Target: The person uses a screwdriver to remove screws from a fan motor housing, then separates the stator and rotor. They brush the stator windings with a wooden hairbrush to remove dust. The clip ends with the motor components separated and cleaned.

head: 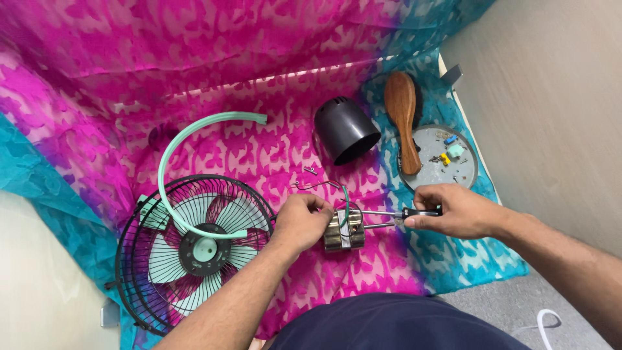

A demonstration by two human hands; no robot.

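My left hand grips a small metal fan motor lying on the pink and teal cloth. My right hand holds a screwdriver with a black handle, its shaft pointing left into the motor. Thin wires loop out from the motor's top. A small metal clip lies just beyond the hands.
A black wire fan guard with pale green blades lies at the left, a pale green ring resting across it. A black motor cover sits behind. A wooden brush leans on a grey round tray of small parts.
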